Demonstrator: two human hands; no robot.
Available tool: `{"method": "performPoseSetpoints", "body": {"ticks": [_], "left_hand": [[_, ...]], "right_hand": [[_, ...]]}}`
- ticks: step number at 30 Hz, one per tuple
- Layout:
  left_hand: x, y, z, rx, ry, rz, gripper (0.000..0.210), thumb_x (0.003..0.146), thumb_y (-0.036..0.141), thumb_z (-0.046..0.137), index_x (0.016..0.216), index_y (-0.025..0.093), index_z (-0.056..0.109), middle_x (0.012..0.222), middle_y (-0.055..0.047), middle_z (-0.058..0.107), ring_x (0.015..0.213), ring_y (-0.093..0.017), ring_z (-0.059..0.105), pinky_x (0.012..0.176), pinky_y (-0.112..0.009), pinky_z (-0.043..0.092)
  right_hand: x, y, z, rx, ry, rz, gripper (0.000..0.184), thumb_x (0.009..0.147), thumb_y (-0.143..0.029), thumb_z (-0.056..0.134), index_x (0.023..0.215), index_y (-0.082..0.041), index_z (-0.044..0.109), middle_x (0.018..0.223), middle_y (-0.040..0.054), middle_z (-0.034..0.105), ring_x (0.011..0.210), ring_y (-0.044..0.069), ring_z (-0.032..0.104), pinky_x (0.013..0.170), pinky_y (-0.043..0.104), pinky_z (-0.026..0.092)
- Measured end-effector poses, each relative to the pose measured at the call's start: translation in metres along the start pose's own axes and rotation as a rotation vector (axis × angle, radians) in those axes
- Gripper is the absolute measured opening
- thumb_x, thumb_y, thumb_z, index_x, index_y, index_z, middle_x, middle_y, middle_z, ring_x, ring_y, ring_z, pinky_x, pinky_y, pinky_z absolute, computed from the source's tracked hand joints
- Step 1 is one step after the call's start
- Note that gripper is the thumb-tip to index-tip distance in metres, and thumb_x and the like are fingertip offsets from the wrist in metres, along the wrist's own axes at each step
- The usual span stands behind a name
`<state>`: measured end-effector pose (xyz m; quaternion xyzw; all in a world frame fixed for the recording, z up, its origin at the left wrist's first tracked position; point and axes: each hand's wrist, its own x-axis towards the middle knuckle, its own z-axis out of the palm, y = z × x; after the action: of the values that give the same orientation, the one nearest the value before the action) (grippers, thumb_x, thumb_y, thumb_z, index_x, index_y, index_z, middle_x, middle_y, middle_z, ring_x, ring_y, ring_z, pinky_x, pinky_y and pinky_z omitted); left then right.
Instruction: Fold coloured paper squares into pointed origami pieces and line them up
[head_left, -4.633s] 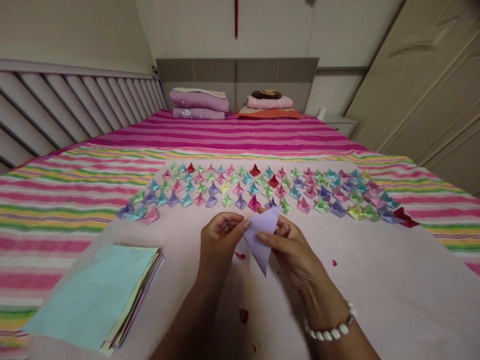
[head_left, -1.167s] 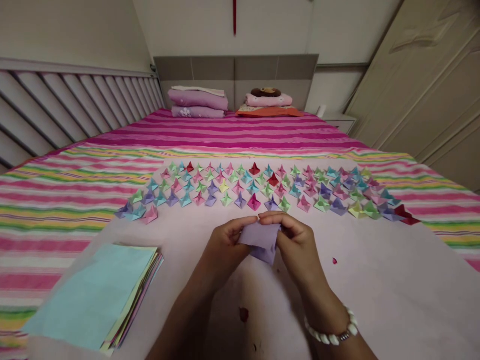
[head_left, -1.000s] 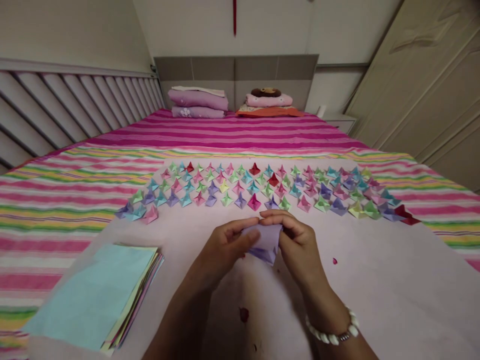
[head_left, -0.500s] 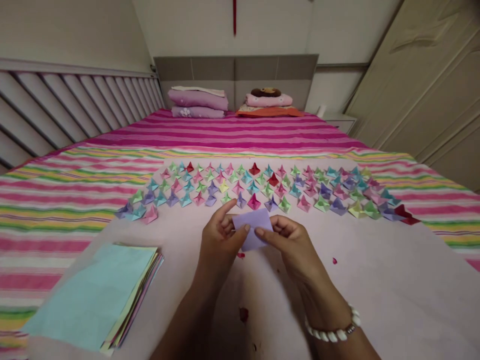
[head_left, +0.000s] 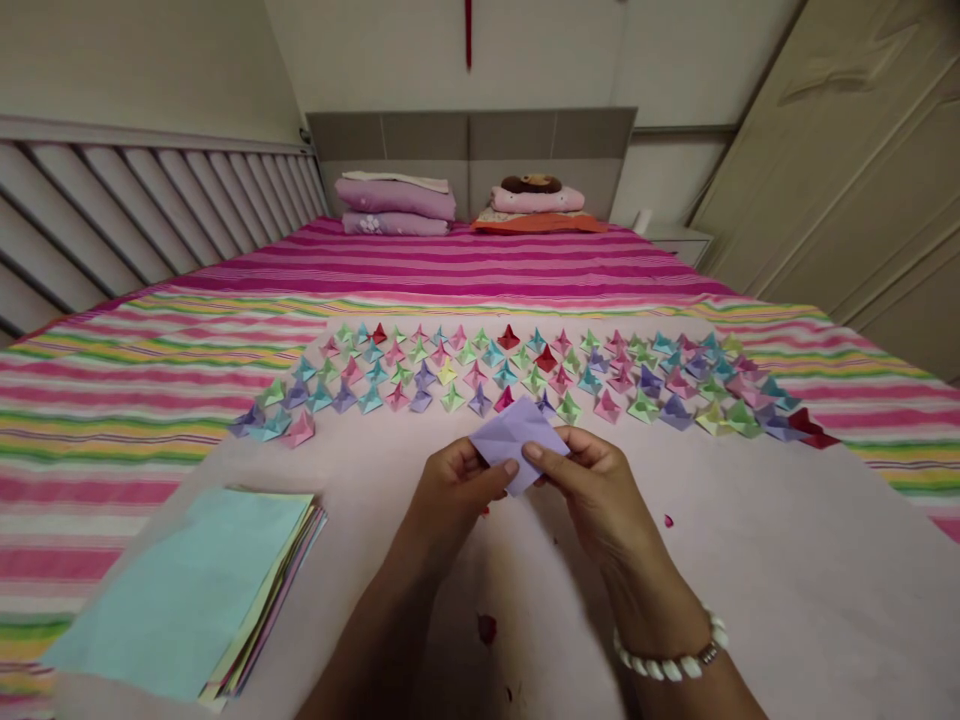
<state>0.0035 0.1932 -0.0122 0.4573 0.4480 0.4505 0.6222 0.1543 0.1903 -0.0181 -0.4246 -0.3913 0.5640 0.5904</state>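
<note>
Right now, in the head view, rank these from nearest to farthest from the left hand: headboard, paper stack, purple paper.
1. Purple paper, held in the left hand itself.
2. Paper stack, off to the left.
3. Headboard, beyond everything, at the bed's far end.

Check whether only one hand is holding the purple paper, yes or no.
No, the left hand and right hand both hold the purple paper.

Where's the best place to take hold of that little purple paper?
The purple paper is probably best pinched at its near left and right edges, from both sides: it is thin and turned like a diamond, its far corner uncovered. The left hand and right hand grip it so.
</note>
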Motion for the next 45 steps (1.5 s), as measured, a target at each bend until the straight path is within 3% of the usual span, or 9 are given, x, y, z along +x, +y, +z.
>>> {"method": "performPoseSetpoints", "body": {"ticks": [10, 15, 22, 27, 31, 35, 38, 45], "left_hand": [[-0.004, 0.008, 0.000, -0.097, 0.019, 0.032, 0.026, 0.079, 0.038, 0.068, 0.086, 0.013, 0.071, 0.072, -0.005, 0.068, 0.068, -0.015, 0.060, 0.065, -0.026, 0.046], [-0.003, 0.010, 0.000, -0.156, 0.020, 0.029, 0.032, 0.083, 0.043, 0.063, 0.086, 0.013, 0.073, 0.075, -0.007, 0.070, 0.068, -0.014, 0.060, 0.064, -0.024, 0.046], [-0.003, 0.007, -0.002, -0.070, 0.006, 0.030, 0.021, 0.075, 0.034, 0.073, 0.079, 0.013, 0.071, 0.070, -0.003, 0.066, 0.066, -0.012, 0.055, 0.065, -0.024, 0.044], [-0.004, 0.009, 0.000, -0.097, 0.016, -0.011, 0.031, 0.078, 0.044, 0.068, 0.071, 0.014, 0.068, 0.069, -0.004, 0.064, 0.065, -0.013, 0.055, 0.062, -0.025, 0.043], [-0.005, 0.009, 0.000, -0.066, 0.001, -0.001, 0.026, 0.075, 0.039, 0.072, 0.070, 0.014, 0.070, 0.068, -0.003, 0.064, 0.063, -0.012, 0.052, 0.062, -0.026, 0.042], [-0.004, 0.009, 0.000, -0.112, 0.066, 0.004, 0.024, 0.072, 0.037, 0.074, 0.072, 0.013, 0.071, 0.068, -0.003, 0.063, 0.063, -0.012, 0.052, 0.060, -0.024, 0.041], [-0.003, 0.010, -0.001, -0.162, 0.080, -0.010, 0.025, 0.072, 0.037, 0.075, 0.080, 0.013, 0.073, 0.074, -0.004, 0.065, 0.064, -0.011, 0.052, 0.059, -0.023, 0.040], [-0.003, 0.009, -0.001, -0.202, 0.070, -0.039, 0.026, 0.074, 0.038, 0.074, 0.072, 0.013, 0.068, 0.067, -0.002, 0.063, 0.060, -0.010, 0.053, 0.056, -0.021, 0.041]], "right_hand": [[-0.002, 0.000, 0.002, -0.050, -0.080, 0.011, 0.018, 0.073, -0.034, 0.078, 0.072, -0.017, 0.073, 0.056, -0.0012, 0.064, 0.052, 0.009, 0.055, 0.053, 0.020, 0.041], [-0.003, -0.002, 0.004, -0.014, -0.021, 0.019, 0.016, 0.071, -0.031, 0.080, 0.072, -0.017, 0.072, 0.054, -0.0015, 0.064, 0.050, 0.008, 0.053, 0.054, 0.020, 0.041], [-0.003, -0.005, 0.005, 0.017, -0.031, 0.037, 0.019, 0.073, -0.034, 0.078, 0.071, -0.017, 0.070, 0.050, -0.0005, 0.064, 0.049, 0.010, 0.054, 0.054, 0.022, 0.041], [-0.002, -0.006, 0.004, 0.021, -0.008, 0.010, 0.020, 0.074, -0.034, 0.077, 0.068, -0.017, 0.069, 0.048, -0.0009, 0.063, 0.046, 0.009, 0.052, 0.051, 0.021, 0.039], [-0.002, -0.005, 0.005, 0.018, -0.030, 0.002, 0.017, 0.075, -0.034, 0.076, 0.075, -0.018, 0.072, 0.049, -0.0011, 0.063, 0.048, 0.011, 0.054, 0.053, 0.023, 0.042], [-0.002, -0.006, 0.004, 0.080, -0.047, -0.053, 0.027, 0.082, -0.039, 0.069, 0.102, -0.022, 0.073, 0.062, 0.0004, 0.068, 0.056, 0.014, 0.059, 0.057, 0.026, 0.045], [-0.002, -0.009, 0.000, 0.062, -0.072, -0.121, 0.029, 0.084, -0.035, 0.067, 0.112, -0.027, 0.071, 0.080, 0.0028, 0.071, 0.070, 0.017, 0.063, 0.062, 0.028, 0.047], [-0.005, -0.012, -0.004, -0.212, -0.182, -0.262, 0.027, 0.075, -0.016, 0.070, 0.097, -0.030, 0.077, 0.101, 0.0029, 0.065, 0.079, 0.016, 0.059, 0.072, 0.029, 0.048]]}}
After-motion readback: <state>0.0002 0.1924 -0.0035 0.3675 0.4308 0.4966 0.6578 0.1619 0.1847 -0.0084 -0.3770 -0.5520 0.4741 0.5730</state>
